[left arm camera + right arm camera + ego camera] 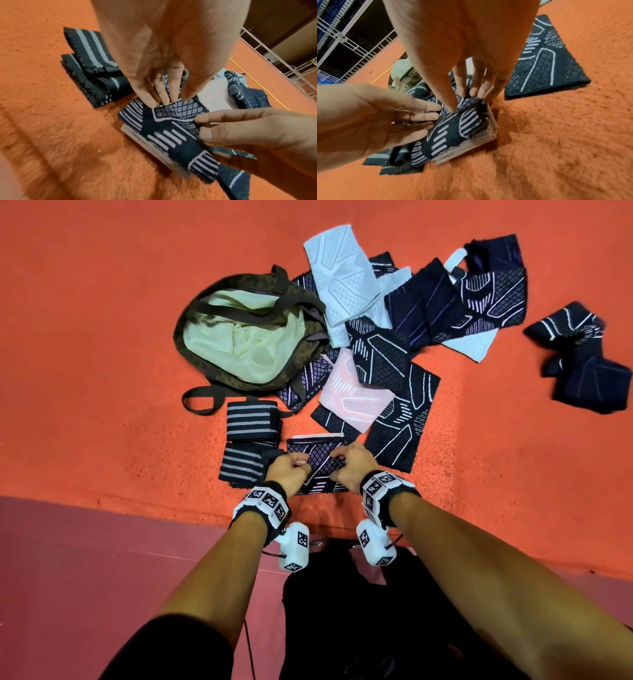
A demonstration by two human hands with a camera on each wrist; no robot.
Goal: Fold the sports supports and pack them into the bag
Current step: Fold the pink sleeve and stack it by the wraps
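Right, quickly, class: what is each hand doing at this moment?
Left hand: fingers pressed on the navy patterned support, pinning its fold; grip unclear.
Right hand: thumb and fingers pinch the same support's edge.

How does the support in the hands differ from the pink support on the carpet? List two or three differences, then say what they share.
The held support is dark navy with white lines; the pink support is pale pink. The held support is gripped by the left hand and right hand; the pink support lies untouched. The held support sits nearest the person; the pink support lies within the pile beside the bag. Both are outside the bag.
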